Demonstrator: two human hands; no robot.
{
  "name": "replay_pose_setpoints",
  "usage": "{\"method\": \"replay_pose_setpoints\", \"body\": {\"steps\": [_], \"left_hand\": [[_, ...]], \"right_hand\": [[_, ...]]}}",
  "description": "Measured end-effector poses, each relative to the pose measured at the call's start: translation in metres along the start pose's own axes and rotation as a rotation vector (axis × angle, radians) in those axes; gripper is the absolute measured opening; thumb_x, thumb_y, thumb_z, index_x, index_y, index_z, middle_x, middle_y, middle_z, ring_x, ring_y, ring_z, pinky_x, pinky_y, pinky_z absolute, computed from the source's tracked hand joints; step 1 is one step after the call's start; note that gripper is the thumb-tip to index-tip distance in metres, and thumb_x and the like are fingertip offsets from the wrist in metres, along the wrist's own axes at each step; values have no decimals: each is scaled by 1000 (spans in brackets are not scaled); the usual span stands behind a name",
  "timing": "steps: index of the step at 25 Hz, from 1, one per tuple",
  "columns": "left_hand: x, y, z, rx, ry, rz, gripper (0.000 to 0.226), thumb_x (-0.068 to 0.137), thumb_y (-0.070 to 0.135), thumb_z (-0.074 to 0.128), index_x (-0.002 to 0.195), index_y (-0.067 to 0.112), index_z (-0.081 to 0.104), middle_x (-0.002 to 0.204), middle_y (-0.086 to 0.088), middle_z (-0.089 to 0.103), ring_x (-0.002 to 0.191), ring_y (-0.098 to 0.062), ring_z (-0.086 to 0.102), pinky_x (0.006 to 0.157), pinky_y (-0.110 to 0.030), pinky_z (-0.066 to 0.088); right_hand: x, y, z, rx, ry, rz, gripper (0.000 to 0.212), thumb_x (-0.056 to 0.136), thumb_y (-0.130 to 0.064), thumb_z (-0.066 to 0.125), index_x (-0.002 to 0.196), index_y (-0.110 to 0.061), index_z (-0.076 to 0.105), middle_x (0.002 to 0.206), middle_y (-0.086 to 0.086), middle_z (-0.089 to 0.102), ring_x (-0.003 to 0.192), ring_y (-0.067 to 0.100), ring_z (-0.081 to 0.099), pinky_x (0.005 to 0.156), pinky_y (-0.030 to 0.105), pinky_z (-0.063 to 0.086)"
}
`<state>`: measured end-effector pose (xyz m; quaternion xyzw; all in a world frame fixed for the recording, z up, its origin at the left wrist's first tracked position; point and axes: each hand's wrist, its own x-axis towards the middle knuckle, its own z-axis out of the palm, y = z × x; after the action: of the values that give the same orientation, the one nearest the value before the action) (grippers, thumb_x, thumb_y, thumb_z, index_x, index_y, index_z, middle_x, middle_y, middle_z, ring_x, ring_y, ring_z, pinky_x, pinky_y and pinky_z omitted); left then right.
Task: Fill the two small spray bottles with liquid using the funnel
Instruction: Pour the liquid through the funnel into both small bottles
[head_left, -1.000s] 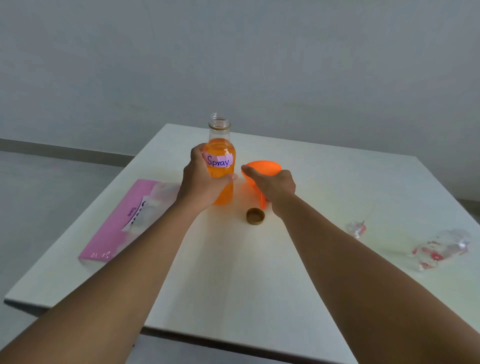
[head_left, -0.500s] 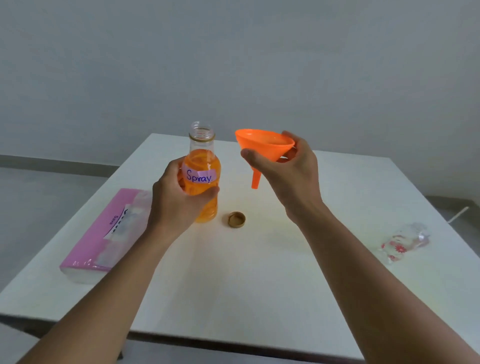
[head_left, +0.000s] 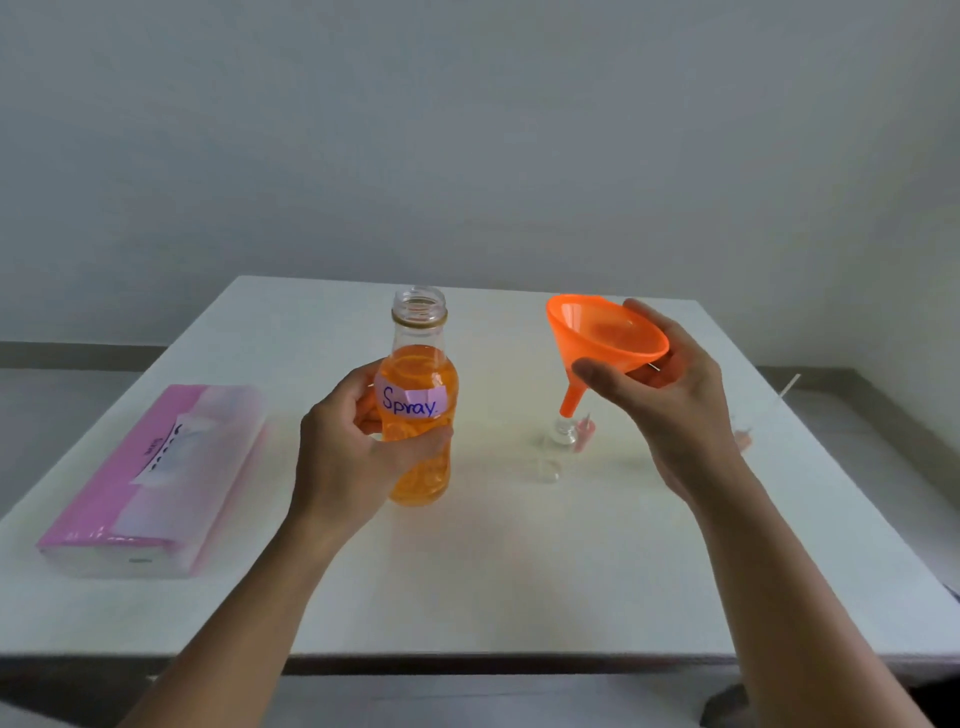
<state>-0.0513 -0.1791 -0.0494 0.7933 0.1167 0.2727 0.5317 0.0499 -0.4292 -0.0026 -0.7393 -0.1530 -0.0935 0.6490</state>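
Left hand (head_left: 337, 457) first: wrapped round the belly of the big bottle (head_left: 418, 374), thumb across the front under the handwritten "Spray" label (head_left: 413, 402), fingers curled round the back. Upright, uncapped, orange liquid up to the shoulder, clear neck above. Base on the counter (head_left: 467, 571) or just off it? Hard to say.

Across to the right hand (head_left: 670, 395): cradling the orange funnel (head_left: 605, 332) by its bowl, thumb over the near side, fingers spread behind the far rim. Tilted, inside of the bowl showing, spout slanting down and to the left.

Directly beneath that spout, a small spray bottle (head_left: 556, 452), clear, standing on the counter with its open neck right at the spout tip. Touching or just short of it, impossible to tell through the blur.

Just beside that neck, a small pink piece (head_left: 586, 428), too blurred to name. Out by the right wrist, another pinkish smudge (head_left: 744, 439), mostly hidden behind the arm. Further right, near the counter's edge, a thin white stick (head_left: 788, 385) lying at a slant.

And far left, well apart from all of it, a flat pink tissue pack (head_left: 150, 467) lying on the counter
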Motion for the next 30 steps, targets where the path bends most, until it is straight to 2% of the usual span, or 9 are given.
{"method": "replay_pose_setpoints", "body": {"steps": [5,8,10,15,23,30], "left_hand": [[0,3,9,28,-29,-12,64,57,33,92,115,33,65,101,16,72,91,-4,67,68,-17,52],[2,5,14,42,-34,-22,66,58,32,92,118,31,65,104,12,72,93,-10,67,74,-27,57],[3,7,17,55,-41,-30,67,59,31,92,121,29,64,108,9,71,97,-15,67,79,-36,59],[5,11,23,99,-42,-22,70,60,32,92,123,26,63,110,5,71,97,-18,67,81,-41,59],[36,29,16,336,-156,109,76,61,30,92,130,25,60,114,4,68,96,-18,64,79,-32,55],[68,54,8,616,-219,249,79,64,32,88,135,33,52,115,0,66,99,-26,60,79,-44,57]], "right_hand": [[-1,16,-4,-14,-19,-21,97,55,-47,92,142,-28,55,122,-20,64,106,-7,65,87,20,59],[1,21,-5,-11,-25,-48,100,53,-50,92,143,-28,54,126,-16,64,109,-1,66,85,19,59],[3,25,-5,-34,-43,-67,97,57,-44,96,143,-28,53,131,-12,62,114,3,64,87,18,58],[2,35,-4,-64,-83,-91,97,59,-40,95,144,-27,51,129,-15,58,110,-14,58,80,5,51],[-8,44,-6,-53,-104,-104,94,58,-30,98,140,-29,51,125,-24,57,106,-18,59,76,2,49],[-6,46,-4,-54,-106,-108,92,58,-30,99,136,-39,50,125,-26,58,111,-13,59,79,6,51]]}}
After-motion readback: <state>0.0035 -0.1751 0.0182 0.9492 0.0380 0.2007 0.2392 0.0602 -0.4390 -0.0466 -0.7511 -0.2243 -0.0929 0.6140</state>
